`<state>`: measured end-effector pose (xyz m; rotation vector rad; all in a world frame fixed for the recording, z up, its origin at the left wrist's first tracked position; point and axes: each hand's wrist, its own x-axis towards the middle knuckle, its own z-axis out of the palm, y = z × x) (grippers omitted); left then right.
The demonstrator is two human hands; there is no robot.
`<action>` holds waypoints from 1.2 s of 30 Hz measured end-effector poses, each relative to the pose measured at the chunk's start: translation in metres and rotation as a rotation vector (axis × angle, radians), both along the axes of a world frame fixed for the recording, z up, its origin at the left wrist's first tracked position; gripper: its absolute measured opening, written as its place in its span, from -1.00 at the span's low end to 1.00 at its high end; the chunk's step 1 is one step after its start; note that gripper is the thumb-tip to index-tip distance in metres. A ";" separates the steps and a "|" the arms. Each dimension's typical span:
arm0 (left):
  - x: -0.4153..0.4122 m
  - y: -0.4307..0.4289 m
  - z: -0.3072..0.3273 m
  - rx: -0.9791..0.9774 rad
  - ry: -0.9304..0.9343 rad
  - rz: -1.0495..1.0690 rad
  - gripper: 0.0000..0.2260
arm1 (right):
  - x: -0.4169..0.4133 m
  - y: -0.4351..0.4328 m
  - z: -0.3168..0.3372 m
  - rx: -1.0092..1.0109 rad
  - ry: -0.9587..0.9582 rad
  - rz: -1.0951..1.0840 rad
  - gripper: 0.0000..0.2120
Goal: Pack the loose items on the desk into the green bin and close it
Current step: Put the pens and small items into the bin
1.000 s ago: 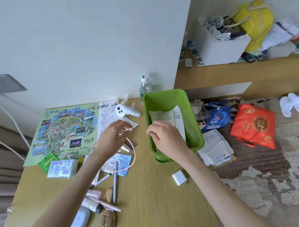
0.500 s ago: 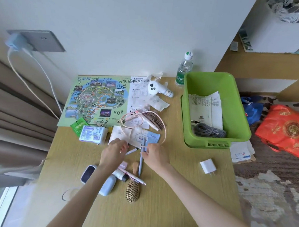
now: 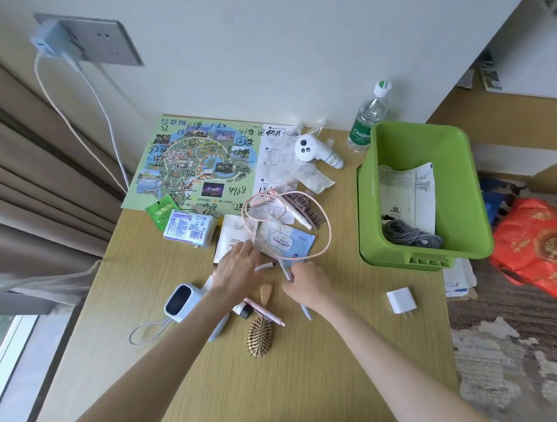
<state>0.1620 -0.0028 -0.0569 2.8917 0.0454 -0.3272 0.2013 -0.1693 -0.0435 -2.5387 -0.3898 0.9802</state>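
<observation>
Two pens mid-pickup: left hand (image 3: 236, 269) curls over white pen (image 3: 264, 267), right hand (image 3: 306, 283) pinches bluish pen (image 3: 306, 311); next, probably carry both right into green bin (image 3: 460, 193).

Both arms are bare and enter from the lower edge, converging toward the centre. The left forearm runs up from the lower left. The left hand (image 3: 236, 269) lies palm down with the back uppermost, its fingers (image 3: 245, 251) extended forward and close together. Whether it grips anything beneath cannot be determined. The right forearm comes in from the lower right. The right hand (image 3: 309, 284) is knuckles up, fingers curled under, pinching a white pen (image 3: 307, 311). The hands sit just beside one another, not touching.
</observation>
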 end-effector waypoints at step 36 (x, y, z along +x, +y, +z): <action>-0.083 0.084 0.004 -0.260 0.079 0.485 -0.58 | -0.048 0.051 0.002 -0.001 -0.303 0.267 -0.85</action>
